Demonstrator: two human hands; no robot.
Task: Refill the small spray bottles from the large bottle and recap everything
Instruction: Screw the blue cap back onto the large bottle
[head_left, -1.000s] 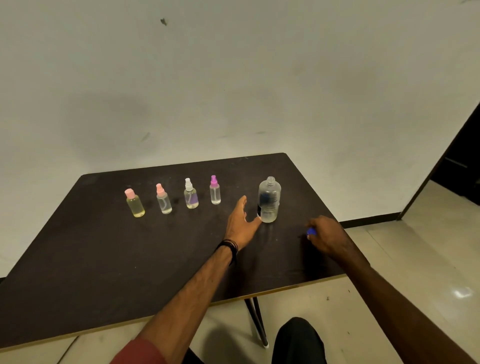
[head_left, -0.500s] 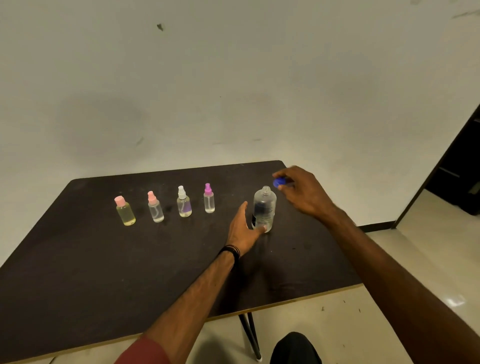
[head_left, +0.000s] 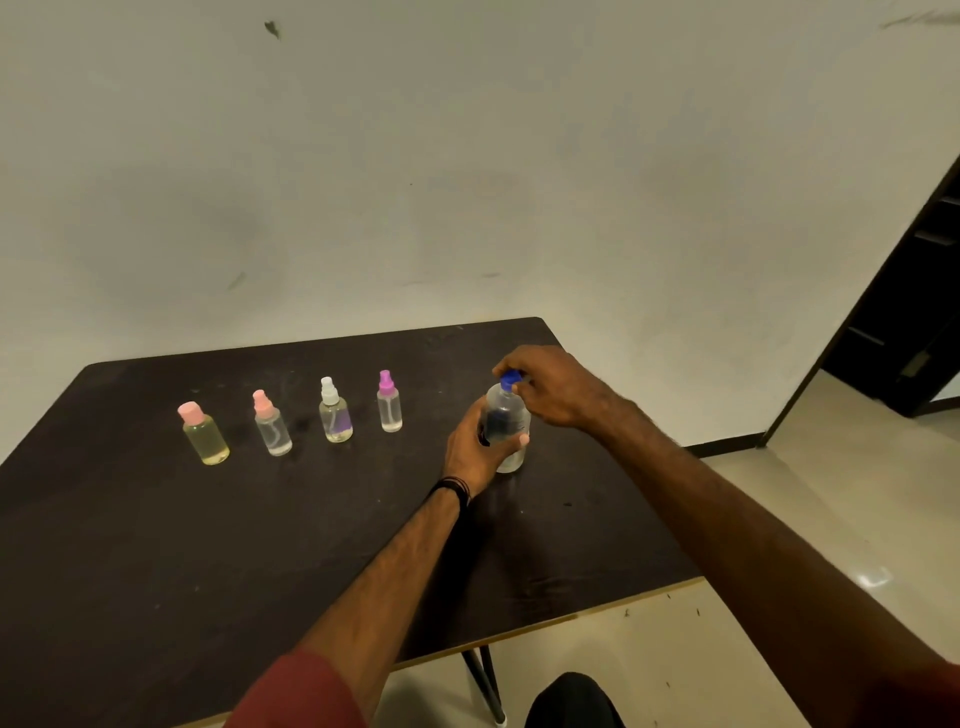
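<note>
Four small spray bottles (head_left: 291, 421) stand capped in a row at the left of the dark surface (head_left: 156, 545), apparently done with. Right of them, the left hand (head_left: 475, 449) wraps the large bottle (head_left: 506, 431) to steady it upright, while the right hand (head_left: 556, 387) pinches the blue cap (head_left: 510, 380) onto its neck, likely to screw it tight.

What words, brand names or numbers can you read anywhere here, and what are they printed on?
None can be read.
Large bottle: a dark label patch, too blurred to read.
Third small bottle: a purple patch, too small to tell.
The other small bottles, the table and the wall show no print.
</note>
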